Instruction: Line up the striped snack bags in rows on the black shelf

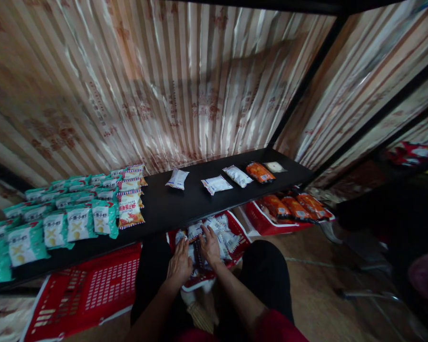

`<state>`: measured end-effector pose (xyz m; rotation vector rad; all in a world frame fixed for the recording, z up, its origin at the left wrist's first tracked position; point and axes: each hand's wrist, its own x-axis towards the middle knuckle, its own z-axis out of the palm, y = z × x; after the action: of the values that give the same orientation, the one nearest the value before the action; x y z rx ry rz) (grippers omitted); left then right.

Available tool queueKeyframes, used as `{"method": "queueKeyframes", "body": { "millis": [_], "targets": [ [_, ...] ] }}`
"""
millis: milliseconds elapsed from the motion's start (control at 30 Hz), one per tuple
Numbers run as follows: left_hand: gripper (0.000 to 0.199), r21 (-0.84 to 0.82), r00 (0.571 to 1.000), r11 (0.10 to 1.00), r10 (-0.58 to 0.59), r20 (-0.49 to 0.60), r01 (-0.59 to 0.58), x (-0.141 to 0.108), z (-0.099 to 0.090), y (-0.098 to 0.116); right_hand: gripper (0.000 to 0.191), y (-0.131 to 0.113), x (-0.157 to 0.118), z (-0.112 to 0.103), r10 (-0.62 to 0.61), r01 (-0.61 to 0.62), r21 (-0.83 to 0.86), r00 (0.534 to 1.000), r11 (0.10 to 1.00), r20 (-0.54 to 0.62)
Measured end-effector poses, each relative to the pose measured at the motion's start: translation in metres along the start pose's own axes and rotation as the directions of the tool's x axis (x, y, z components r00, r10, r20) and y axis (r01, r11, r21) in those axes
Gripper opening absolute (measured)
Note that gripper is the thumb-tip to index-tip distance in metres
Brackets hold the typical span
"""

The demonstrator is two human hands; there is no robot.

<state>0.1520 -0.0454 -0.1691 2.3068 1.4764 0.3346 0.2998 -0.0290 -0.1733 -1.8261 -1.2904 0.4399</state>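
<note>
Both hands are down in a red basket (240, 227) between the knees, which holds many small white snack packets (230, 241). On the basket's left side, my left hand (180, 263) rests over the packets with its fingers stretched out. My right hand (210, 247) lies beside it over the middle of the pile, fingers apart and touching packets. Some fingertips are partly hidden among the wrappers. On the black shelf (178, 204) in front lie a white packet (177, 179), a second white packet (217, 184) and a third white packet (237, 175).
Rows of green snack bags (82, 224) and red-and-white snack bags (130, 209) stand at the shelf's left. An orange packet (260, 172) and a pale packet (275, 166) lie at its right. Below are a basket of orange packets (285, 228) and an overturned-looking red basket (92, 289).
</note>
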Motion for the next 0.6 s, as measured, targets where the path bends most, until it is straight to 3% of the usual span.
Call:
{"method": "queueKeyframes", "body": {
  "millis": [67,167,367,600],
  "targets": [
    [0.063,-0.017,0.992,0.999,-0.043,0.115,0.046,0.000,-0.012,0.007,0.031,0.005,-0.001,0.004,0.054,-0.058,0.082,0.997,0.995,0.058],
    [0.064,-0.035,0.981,0.995,-0.086,0.173,0.093,-0.001,-0.022,0.014,0.027,0.009,-0.004,0.009,0.107,-0.111,0.133,0.993,0.985,0.040],
    [0.063,-0.118,0.987,0.989,-0.069,0.146,0.087,-0.001,-0.019,0.010,0.029,0.012,-0.014,0.007,0.197,-0.186,0.184,0.980,0.965,-0.041],
    [0.060,-0.294,0.989,0.955,0.024,0.149,0.022,0.000,-0.006,0.005,0.032,0.013,-0.025,-0.023,0.321,-0.266,0.323,0.938,0.908,-0.132]
  ]
}}
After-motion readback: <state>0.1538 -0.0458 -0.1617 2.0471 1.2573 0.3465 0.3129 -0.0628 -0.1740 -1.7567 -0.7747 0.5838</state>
